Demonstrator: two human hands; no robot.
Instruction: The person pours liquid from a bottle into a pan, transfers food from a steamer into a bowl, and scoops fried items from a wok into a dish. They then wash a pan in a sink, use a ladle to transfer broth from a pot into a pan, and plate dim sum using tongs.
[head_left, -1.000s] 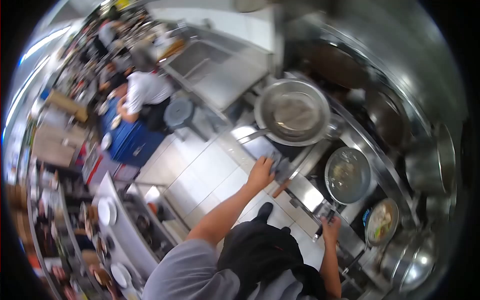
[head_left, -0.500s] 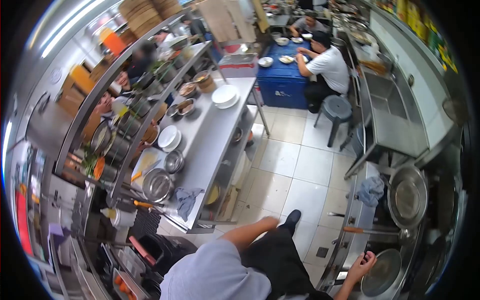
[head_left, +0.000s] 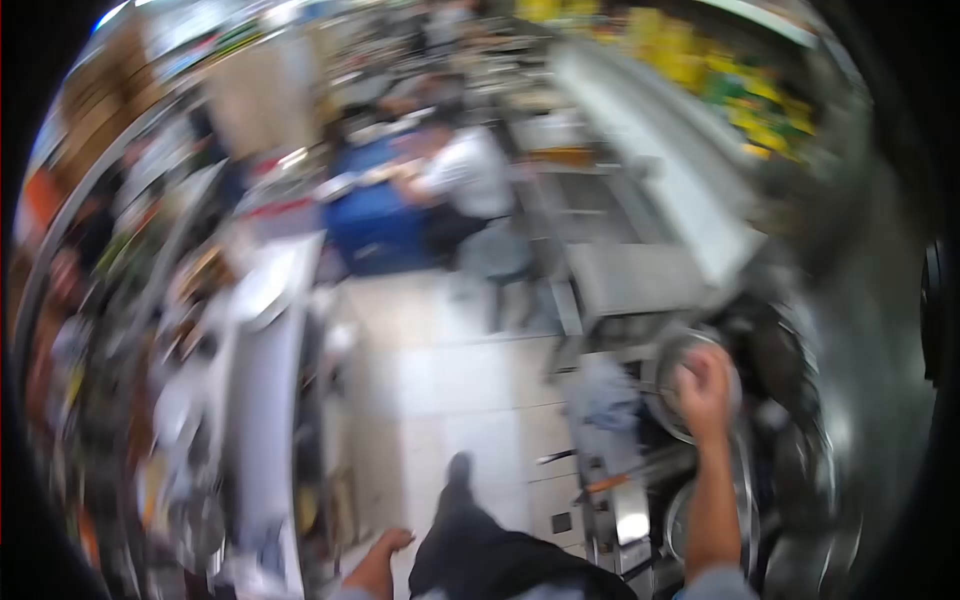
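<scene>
Heavy blur right across the view. The right hand (head_left: 705, 385) is raised at right centre, over the round steel pan (head_left: 668, 398) on the stove. Its fingers are curled, but it's too smeared to tell whether they grip anything. The left hand (head_left: 385, 545) hangs low at the bottom edge, fingers loose, nothing in them. A grey cloth (head_left: 605, 395) lies just left of the pan, and a long steel counter (head_left: 265, 400) runs down the left.

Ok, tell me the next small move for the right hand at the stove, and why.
Probably lower the right hand onto the round metal pan beneath it and grip its rim. The hand is over the pan; blur hides any contact. The left hand hangs low, away from the stove.
</scene>
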